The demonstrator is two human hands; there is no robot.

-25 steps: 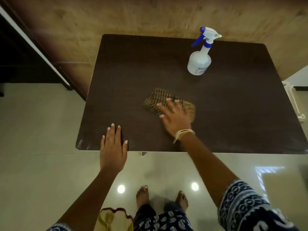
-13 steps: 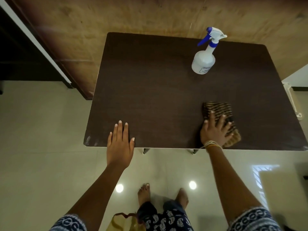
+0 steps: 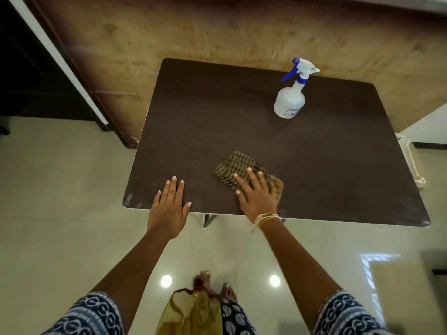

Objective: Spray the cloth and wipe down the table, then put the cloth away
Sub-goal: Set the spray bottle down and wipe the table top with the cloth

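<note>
head | hands flat, spread: right hand point(image 3: 258, 195) slid cloth point(image 3: 238, 169) leftward | left hand point(image 3: 168, 206) unmoved on table point(image 3: 338, 165)

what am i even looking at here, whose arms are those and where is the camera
The camera sits on a person's head, looking down, so the arms are their own; no machine is involved. They stand at a dark brown table. The right hand lies flat with spread fingers on a checked cloth, pressing it to the tabletop for wiping. The left hand rests flat on the near table edge, holding nothing. A spray bottle stands upright at the far side, untouched. Below are the person's feet on a shiny floor.
</note>
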